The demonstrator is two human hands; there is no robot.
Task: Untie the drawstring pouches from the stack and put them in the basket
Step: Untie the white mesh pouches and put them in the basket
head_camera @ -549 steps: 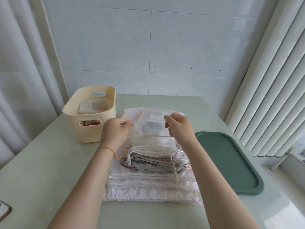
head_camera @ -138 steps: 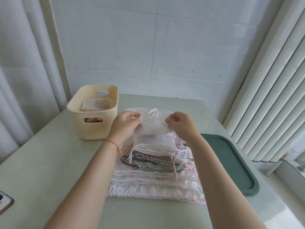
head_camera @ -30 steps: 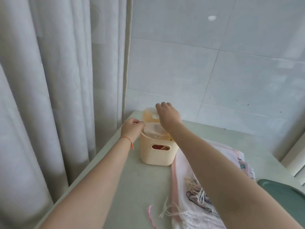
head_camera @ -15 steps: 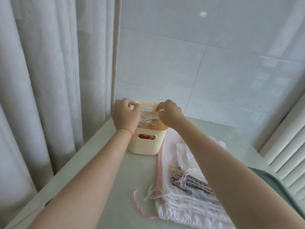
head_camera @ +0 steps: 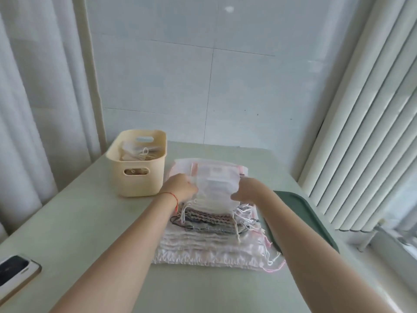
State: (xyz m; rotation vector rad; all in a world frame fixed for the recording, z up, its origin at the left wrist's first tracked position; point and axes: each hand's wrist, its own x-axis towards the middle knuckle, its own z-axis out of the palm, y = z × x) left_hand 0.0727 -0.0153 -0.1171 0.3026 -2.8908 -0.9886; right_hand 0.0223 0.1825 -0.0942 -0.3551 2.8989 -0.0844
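Both hands came back from the basket [head_camera: 137, 175] to the stack [head_camera: 214, 231]; left hand [head_camera: 180, 188] and right hand [head_camera: 244, 190] grip the top sheer pouch [head_camera: 215, 190] by its sides

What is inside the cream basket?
In the basket, pale see-through pouches lie with loose white strings on top. More cloth shows through the front handle slot. How many pouches lie beneath is hidden by the wall and the top ones.
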